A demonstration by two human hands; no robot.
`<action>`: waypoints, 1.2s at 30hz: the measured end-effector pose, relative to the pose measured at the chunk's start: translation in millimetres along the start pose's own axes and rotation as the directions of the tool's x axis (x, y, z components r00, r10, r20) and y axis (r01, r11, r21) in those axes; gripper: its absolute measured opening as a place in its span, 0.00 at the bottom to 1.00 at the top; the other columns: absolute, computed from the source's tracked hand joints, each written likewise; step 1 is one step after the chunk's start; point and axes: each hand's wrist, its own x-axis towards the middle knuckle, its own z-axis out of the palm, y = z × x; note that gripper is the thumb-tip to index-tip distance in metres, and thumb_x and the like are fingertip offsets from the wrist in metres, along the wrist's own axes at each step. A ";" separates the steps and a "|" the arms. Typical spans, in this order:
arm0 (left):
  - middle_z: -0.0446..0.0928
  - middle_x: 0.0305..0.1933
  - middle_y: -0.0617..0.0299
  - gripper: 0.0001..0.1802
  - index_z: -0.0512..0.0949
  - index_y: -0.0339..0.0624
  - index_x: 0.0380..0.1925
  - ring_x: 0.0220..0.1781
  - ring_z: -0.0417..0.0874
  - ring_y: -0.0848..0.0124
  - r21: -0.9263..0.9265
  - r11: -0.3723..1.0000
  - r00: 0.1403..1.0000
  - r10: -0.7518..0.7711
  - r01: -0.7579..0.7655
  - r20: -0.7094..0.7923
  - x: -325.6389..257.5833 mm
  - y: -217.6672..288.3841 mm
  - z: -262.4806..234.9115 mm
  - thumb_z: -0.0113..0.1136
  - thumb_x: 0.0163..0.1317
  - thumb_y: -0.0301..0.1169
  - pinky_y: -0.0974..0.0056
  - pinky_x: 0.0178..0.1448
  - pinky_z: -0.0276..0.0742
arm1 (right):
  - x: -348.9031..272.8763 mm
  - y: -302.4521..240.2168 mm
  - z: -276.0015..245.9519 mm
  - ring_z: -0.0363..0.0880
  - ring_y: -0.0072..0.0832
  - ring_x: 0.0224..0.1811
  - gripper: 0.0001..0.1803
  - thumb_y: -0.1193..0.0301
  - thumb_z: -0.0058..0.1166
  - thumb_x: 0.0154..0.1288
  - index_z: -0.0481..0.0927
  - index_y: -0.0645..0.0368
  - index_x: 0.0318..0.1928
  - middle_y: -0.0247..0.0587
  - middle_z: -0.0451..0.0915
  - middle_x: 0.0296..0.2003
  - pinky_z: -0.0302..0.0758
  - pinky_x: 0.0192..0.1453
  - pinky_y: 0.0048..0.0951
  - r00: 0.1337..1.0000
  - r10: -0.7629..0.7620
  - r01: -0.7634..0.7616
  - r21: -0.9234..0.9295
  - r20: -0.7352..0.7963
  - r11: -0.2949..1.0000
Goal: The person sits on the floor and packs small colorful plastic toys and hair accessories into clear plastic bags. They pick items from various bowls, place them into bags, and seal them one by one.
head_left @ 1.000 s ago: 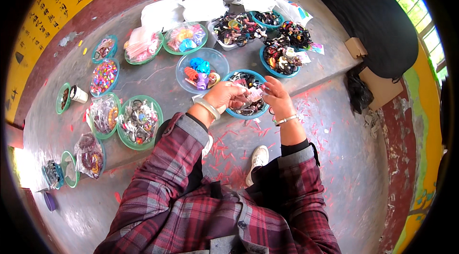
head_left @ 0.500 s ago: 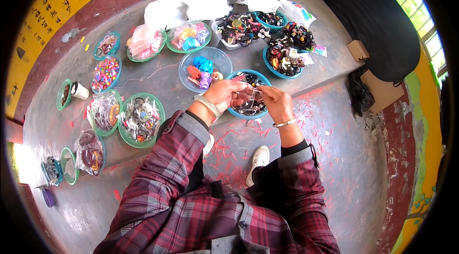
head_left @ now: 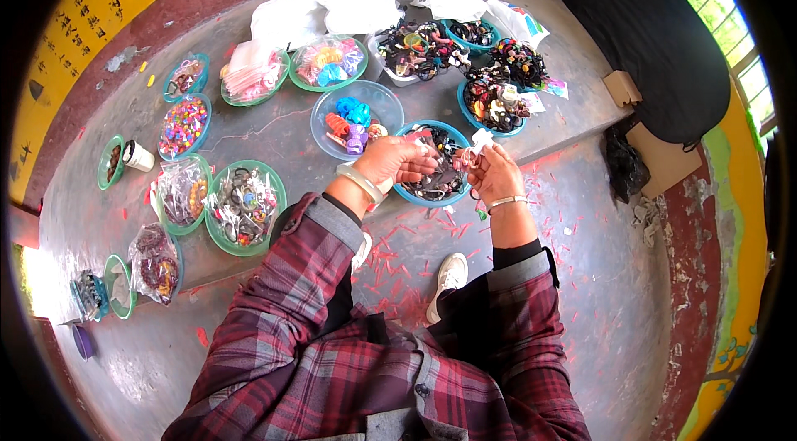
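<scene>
Hands (head_left: 398, 160) (head_left: 496, 175) pinch a small white-tagged trinket (head_left: 475, 151) over a blue bowl (head_left: 419, 192).

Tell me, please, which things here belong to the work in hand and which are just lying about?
In hand:
- left hand and right hand, together over the blue bowl of dark hair accessories
- small pale item in the fingers

Lying about:
- clear bowl of coloured clips
- green bowl of packets
- paper cup
- white bags

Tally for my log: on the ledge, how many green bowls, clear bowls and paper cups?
Green bowls: 6
Clear bowl: 1
Paper cup: 1
Total: 8
</scene>
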 end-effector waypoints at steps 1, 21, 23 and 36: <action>0.78 0.35 0.56 0.15 0.72 0.33 0.41 0.36 0.80 0.71 0.026 1.000 1.000 -0.001 0.001 0.001 0.8 -0.9 0.2 0.53 0.57 0.32 0.72 0.36 0.77 | -0.5 -0.7 0.5 0.77 0.26 0.28 0.09 0.69 0.38 0.65 0.68 0.58 0.42 0.40 0.77 0.29 0.71 0.25 0.20 1.000 0.011 -0.011 0.009 -0.002 1.000; 0.77 0.23 0.57 0.11 0.77 0.31 0.25 0.24 0.78 0.71 0.653 0.748 0.959 0.258 -0.124 -0.113 27.8 -41.5 -12.7 0.55 0.52 0.31 0.69 0.30 0.75 | -20.1 5.2 41.7 0.78 0.28 0.37 0.10 0.83 0.48 0.56 0.73 0.64 0.40 0.40 0.77 0.35 0.77 0.42 0.27 0.940 -0.240 0.226 0.085 0.242 0.971; 0.76 0.21 0.56 0.12 0.77 0.31 0.23 0.22 0.77 0.71 0.748 0.649 0.943 0.316 -0.137 -0.101 29.7 -43.2 -10.9 0.55 0.52 0.31 0.69 0.29 0.74 | -21.5 7.0 43.7 0.77 0.27 0.36 0.10 0.84 0.47 0.56 0.73 0.64 0.40 0.40 0.77 0.34 0.77 0.42 0.28 0.940 -0.243 0.239 0.046 0.240 0.970; 0.75 0.22 0.47 0.14 0.78 0.39 0.20 0.28 0.77 0.53 0.963 0.251 0.919 0.395 -0.098 -0.009 11.6 -27.6 4.8 0.49 0.50 0.37 0.55 0.34 0.71 | -26.7 -10.9 34.0 0.75 0.32 0.27 0.07 0.80 0.48 0.53 0.75 0.60 0.35 0.41 0.74 0.26 0.70 0.31 0.29 0.716 -0.514 0.630 -0.755 0.473 0.184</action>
